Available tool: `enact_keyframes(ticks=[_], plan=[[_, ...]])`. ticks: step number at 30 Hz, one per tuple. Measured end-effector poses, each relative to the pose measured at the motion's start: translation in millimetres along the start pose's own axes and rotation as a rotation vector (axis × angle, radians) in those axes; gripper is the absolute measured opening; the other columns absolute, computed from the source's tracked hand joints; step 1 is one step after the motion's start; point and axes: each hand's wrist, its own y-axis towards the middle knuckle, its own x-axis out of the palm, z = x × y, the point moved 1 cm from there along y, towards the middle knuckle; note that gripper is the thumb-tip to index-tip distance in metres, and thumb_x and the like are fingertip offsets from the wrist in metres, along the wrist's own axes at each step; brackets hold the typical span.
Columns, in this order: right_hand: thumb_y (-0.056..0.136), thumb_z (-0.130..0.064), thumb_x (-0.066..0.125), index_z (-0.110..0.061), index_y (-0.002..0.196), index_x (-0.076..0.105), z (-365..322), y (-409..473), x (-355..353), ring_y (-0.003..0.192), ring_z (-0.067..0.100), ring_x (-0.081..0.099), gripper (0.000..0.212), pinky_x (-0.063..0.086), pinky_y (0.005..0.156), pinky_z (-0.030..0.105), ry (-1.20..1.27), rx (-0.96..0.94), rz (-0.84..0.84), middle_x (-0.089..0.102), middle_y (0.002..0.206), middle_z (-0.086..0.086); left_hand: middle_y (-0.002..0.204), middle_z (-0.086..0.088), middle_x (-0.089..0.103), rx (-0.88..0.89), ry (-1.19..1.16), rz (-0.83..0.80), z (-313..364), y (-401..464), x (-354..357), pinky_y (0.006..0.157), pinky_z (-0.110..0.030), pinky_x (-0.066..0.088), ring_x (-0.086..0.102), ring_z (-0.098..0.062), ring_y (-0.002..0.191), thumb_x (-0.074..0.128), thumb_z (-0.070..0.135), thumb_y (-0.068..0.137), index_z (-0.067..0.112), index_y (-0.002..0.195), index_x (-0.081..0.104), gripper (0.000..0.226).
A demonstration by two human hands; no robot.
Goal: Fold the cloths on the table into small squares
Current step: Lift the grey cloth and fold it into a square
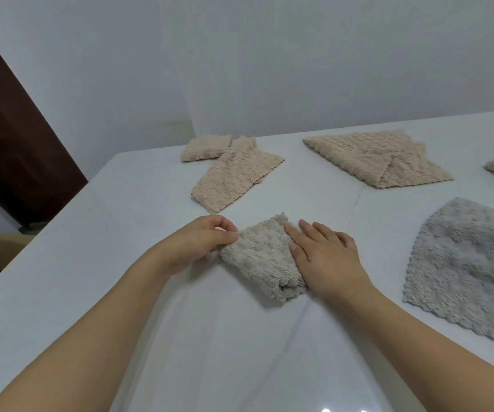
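Near centre cloth: I see a pale grey-beige fluffy folded cloth (262, 257) with a bumpy, scale-like texture.
Near right cloth: I see a light grey shaggy flat cloth (468, 269) with darker mottled patches.
Far left cloths: a small cream folded square cloth (205, 147) and a cream half-folded bubbly cloth (235, 173).
Far right cloth: a beige scalloped spread cloth (373, 157).
Table: glossy white table (120, 209), faint grey veins.
Wall: plain pale grey-white wall (269, 55).
Far left door: dark brown wooden door (10, 129).
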Motion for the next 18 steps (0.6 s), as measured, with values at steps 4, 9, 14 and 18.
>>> enact_keyframes(ticks=[4, 9, 14, 18], plan=[[0.102, -0.045, 0.014, -0.046, 0.150, 0.016, 2.2, 1.3, 1.2, 0.147, 0.010, 0.008, 0.047, 0.004, 0.116, 0.035, 0.002, -0.002, -0.002, 0.015, 0.160, -0.015, 0.058, 0.009, 0.049, -0.003, 0.128, 0.087, 0.2, 0.4, 5.8, 0.064, -0.032, 0.029, 0.036, -0.011, 0.055, 0.064, 0.026, 0.095, 0.021, 0.086, 0.051, 0.016], [0.102, -0.046, 0.018, -0.039, 0.150, 0.023, 4.6, 2.8, 4.2, 0.146, 0.007, 0.014, 0.049, 0.006, 0.114, 0.032, 0.058, 0.012, 0.047, 0.023, 0.157, -0.015, 0.087, 0.014, 0.048, 0.260, 0.709, 0.502, 4.4, -17.9, 40.2, 0.086, -0.032, 0.020, 0.038, -0.015, 0.098, 0.045, 0.033, 0.093, 0.031, 0.093, 0.047, 0.003], [0.101, -0.047, 0.024, -0.027, 0.147, 0.034, 4.8, 4.9, 6.5, 0.143, 0.004, 0.018, 0.051, 0.007, 0.113, 0.030, 0.085, 0.050, 0.090, 0.028, 0.156, -0.011, 0.100, 0.015, 0.039, 0.449, 0.762, 0.422, 4.6, -66.6, 81.4, 0.094, -0.030, 0.019, 0.033, -0.010, 0.101, 0.046, 0.062, 0.075, 0.034, 0.092, 0.046, 0.033], [0.101, -0.047, 0.023, -0.028, 0.146, 0.036, 4.4, 6.2, 6.4, 0.144, 0.005, 0.017, 0.051, 0.007, 0.115, 0.033, 0.078, 0.052, 0.077, 0.028, 0.156, -0.011, 0.101, 0.010, 0.047, 0.433, 0.943, 0.562, -2.5, -70.9, 101.7, 0.093, -0.037, 0.027, 0.042, -0.016, 0.097, 0.054, 0.064, 0.070, 0.027, 0.093, 0.052, 0.044]])
